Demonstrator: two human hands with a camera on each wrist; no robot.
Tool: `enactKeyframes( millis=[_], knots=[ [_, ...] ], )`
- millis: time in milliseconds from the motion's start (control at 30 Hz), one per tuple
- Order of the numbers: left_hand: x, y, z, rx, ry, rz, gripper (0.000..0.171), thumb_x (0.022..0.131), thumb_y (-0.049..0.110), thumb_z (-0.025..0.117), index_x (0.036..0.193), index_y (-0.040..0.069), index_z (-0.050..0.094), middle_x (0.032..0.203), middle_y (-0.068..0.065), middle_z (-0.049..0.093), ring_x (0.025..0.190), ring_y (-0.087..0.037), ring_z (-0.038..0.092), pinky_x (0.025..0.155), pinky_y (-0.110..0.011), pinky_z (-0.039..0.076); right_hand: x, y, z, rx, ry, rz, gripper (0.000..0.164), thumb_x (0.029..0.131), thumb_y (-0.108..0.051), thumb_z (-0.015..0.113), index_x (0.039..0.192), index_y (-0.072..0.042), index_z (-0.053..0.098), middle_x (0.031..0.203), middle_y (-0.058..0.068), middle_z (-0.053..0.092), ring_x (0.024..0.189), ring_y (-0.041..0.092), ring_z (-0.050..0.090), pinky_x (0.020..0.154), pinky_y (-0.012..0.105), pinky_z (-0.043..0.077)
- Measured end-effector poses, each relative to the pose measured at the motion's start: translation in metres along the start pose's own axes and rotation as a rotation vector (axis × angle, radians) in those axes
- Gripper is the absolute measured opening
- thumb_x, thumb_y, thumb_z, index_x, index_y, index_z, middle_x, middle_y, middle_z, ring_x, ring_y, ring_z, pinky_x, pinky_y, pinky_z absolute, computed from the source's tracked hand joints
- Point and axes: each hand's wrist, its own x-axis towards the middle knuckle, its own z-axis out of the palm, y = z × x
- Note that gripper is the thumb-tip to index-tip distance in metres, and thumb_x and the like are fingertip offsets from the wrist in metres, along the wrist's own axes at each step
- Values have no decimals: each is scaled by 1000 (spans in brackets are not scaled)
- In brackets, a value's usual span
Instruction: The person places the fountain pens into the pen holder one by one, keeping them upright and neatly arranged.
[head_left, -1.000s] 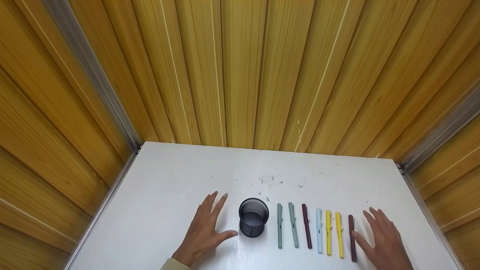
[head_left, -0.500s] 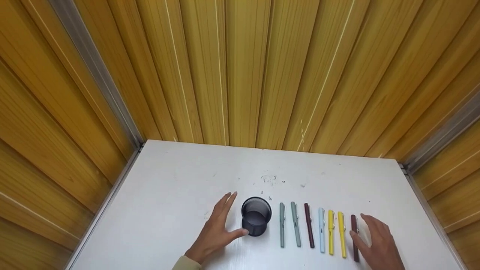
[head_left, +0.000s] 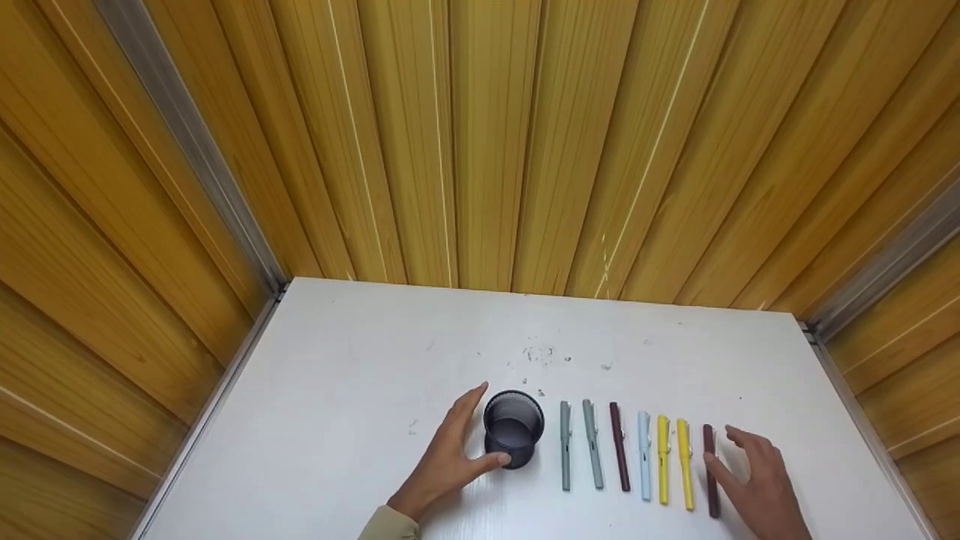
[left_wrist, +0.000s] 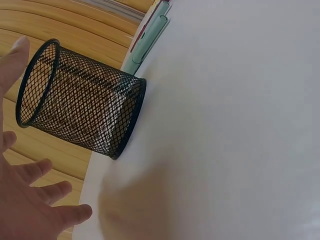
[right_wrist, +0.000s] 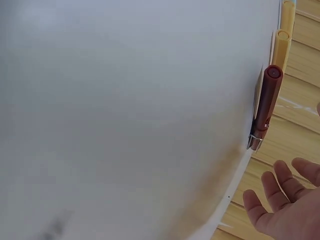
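Observation:
A black mesh pen holder [head_left: 516, 429] stands upright on the white table. My left hand [head_left: 448, 461] is spread at its left side, thumb in front and fingers behind. In the left wrist view, a gap shows between the fingers and the mesh wall of the holder [left_wrist: 82, 97]. My right hand [head_left: 763, 480] hovers at the rightmost dark red pen [head_left: 711, 480], thumb to its left and fingers to its right. The right wrist view has those fingers loosely bent and apart from the pen [right_wrist: 267, 102].
Between the hands lie two grey-green pens [head_left: 592, 450], another dark red pen [head_left: 619, 450], a light blue pen [head_left: 645, 461] and two yellow pens [head_left: 685, 469] in a row. Wood-patterned panels [head_left: 487, 150] enclose the white table [head_left: 360, 360].
My left hand has moved right, bringing its thumb in front of the pen holder. The right hand has shifted left over the rightmost pen, its fingers drawing closer together. The view has shifted slightly.

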Motion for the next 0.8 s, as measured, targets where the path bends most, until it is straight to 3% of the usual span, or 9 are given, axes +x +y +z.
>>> enactKeyframes(
  millis=[233, 467, 667, 800],
  knots=[
    [2, -2, 6, -75, -7, -20, 103, 78, 49, 84, 161, 33, 25, 162, 4, 32, 150, -27, 28, 117, -58, 28, 0, 10, -3, 110, -141, 199, 82, 95, -56, 63, 147, 3, 40, 142, 26, 44, 129, 41, 45, 105, 58, 39],
    [4, 2, 11, -128, -21, -36, 101, 79, 41, 86, 160, 35, 25, 161, 5, 34, 151, -27, 26, 118, -61, 23, -2, 15, 1, 76, -150, 205, 80, 92, -56, 67, 143, 3, 46, 138, 24, 48, 126, 40, 48, 103, 56, 43],
    [4, 5, 12, -115, -36, -51, 101, 80, 43, 85, 160, 38, 24, 161, 6, 33, 151, -26, 26, 118, -61, 23, -2, 19, 2, 60, -181, 236, 71, 89, -55, 71, 132, -1, 57, 132, 19, 52, 120, 33, 49, 97, 51, 43],
    [4, 5, 13, -107, -36, -52, 101, 80, 43, 84, 161, 34, 24, 160, 5, 34, 150, -27, 28, 118, -61, 23, -2, 19, 1, 81, -216, 279, 72, 87, -57, 72, 130, -1, 58, 132, 19, 51, 119, 33, 47, 100, 55, 42]
  ],
)
